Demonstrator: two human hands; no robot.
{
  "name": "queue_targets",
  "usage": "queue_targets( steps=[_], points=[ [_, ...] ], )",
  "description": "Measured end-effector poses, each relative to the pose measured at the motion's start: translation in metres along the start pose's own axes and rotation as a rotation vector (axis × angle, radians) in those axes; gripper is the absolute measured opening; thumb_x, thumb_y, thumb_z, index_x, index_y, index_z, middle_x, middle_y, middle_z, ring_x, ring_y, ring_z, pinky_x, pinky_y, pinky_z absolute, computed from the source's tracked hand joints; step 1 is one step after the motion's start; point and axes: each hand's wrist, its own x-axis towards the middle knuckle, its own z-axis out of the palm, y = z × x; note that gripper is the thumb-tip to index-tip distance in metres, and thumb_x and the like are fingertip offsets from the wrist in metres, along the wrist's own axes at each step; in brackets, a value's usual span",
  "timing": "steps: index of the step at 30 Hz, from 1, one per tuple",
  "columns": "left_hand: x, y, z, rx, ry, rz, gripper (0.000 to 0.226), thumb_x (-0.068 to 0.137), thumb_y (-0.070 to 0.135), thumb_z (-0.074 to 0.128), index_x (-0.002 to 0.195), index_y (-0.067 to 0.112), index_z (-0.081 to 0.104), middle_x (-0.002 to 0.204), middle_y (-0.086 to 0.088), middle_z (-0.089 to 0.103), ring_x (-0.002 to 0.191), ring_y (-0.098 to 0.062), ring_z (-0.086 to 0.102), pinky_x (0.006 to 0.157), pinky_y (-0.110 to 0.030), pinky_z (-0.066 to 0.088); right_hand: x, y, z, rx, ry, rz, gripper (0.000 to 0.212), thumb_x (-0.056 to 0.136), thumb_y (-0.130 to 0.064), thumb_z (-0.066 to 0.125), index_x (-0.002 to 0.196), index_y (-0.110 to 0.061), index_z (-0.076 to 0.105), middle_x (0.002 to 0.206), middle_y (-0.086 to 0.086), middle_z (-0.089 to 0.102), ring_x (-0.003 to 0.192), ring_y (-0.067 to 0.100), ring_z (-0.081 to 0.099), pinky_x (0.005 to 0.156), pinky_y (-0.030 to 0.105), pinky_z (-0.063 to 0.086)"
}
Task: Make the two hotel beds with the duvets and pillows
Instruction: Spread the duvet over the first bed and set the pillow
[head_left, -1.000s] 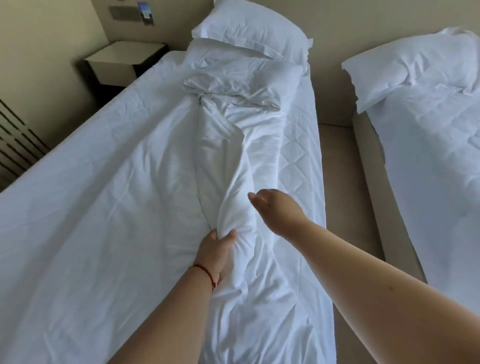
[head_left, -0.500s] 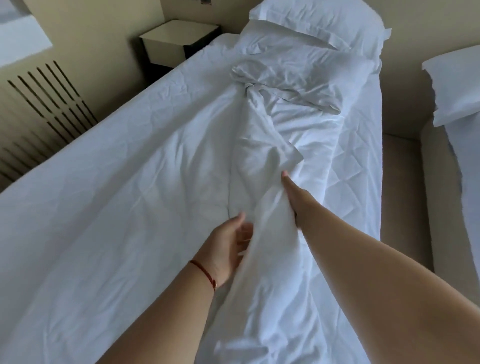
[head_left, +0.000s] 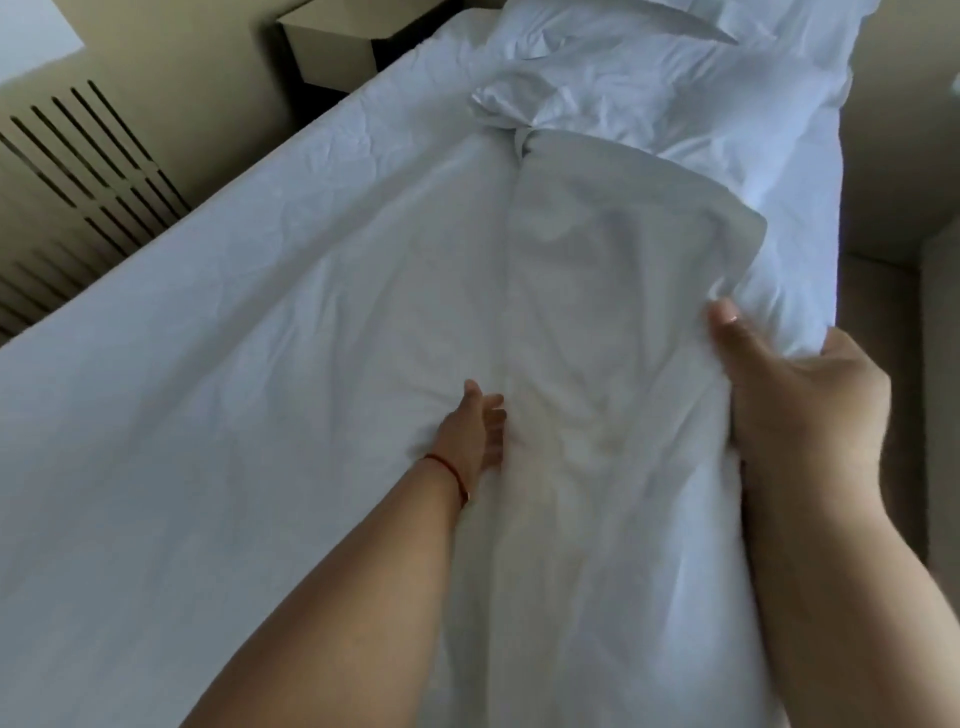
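R hand (head_left: 800, 410) gripping duvet (head_left: 597, 291) edge, raised | L hand (head_left: 470, 428) open, flat on duvet (red wrist string) | pillow (head_left: 649, 78) at bed head

Right hand (head_left: 802, 395) gripping duvet (head_left: 597, 291) edge

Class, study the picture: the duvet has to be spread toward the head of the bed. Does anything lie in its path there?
Yes. A crumpled pillow lies across the mattress just beyond the duvet, with another pillow behind it. The right hand has its grip on the duvet's edge; the left hand rests on it.
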Motion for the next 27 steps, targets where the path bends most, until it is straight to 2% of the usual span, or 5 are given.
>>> queue_targets(
  steps=[7, 10, 16, 24, 27],
  points=[
    [0.060, -0.022, 0.008, 0.130, 0.113, 0.062, 0.099, 0.069, 0.094, 0.024, 0.132, 0.025, 0.055, 0.133, -0.001, 0.059, 0.126, -0.022, 0.054, 0.107, -0.040, 0.043, 0.002, 0.010, 0.023, 0.038, -0.126, 0.058, 0.020, 0.078, -0.038, 0.076, 0.086, -0.021, 0.070, 0.078, -0.014, 0.073, 0.072, 0.006, 0.071, 0.068, 0.029, 0.057],
    [0.057, -0.009, 0.007, 0.006, 0.074, -0.062, 0.075, 0.088, 0.077, 0.018, 0.103, 0.023, 0.068, 0.095, -0.003, 0.072, 0.089, -0.021, 0.066, 0.079, -0.032, 0.053, 0.006, 0.015, 0.026, 0.073, -0.124, 0.071, 0.021, 0.077, -0.038, 0.077, 0.086, -0.020, 0.071, 0.079, -0.010, 0.074, 0.073, 0.009, 0.072, 0.072, 0.034, 0.058],
    [0.059, -0.028, 0.004, 0.318, 0.177, 0.029, 0.073, 0.094, 0.067, 0.025, 0.117, 0.008, 0.062, 0.116, -0.006, 0.066, 0.116, -0.024, 0.057, 0.110, -0.038, 0.036, 0.010, 0.019, 0.031, 0.071, -0.162, 0.087, 0.021, 0.077, -0.038, 0.077, 0.088, -0.021, 0.072, 0.081, -0.007, 0.075, 0.076, 0.014, 0.073, 0.078, 0.043, 0.059],
    [0.057, -0.003, -0.001, 0.413, 0.297, 0.058, 0.072, 0.101, 0.055, 0.017, 0.086, 0.007, 0.068, 0.101, -0.014, 0.066, 0.109, -0.030, 0.059, 0.093, -0.028, 0.039, 0.011, 0.021, 0.022, 0.076, -0.155, 0.088, 0.027, 0.074, -0.044, 0.077, 0.089, -0.022, 0.074, 0.084, -0.006, 0.075, 0.079, 0.017, 0.073, 0.081, 0.046, 0.058],
    [0.059, 0.018, 0.024, 0.377, 0.257, 0.013, 0.068, 0.100, 0.056, 0.023, 0.131, 0.005, 0.055, 0.126, -0.023, 0.058, 0.121, -0.035, 0.053, 0.105, -0.038, 0.038, 0.012, 0.011, 0.008, 0.083, -0.124, 0.041, 0.038, 0.067, -0.055, 0.078, 0.095, -0.030, 0.074, 0.088, -0.006, 0.075, 0.082, 0.019, 0.073, 0.079, 0.043, 0.058]
  ],
)
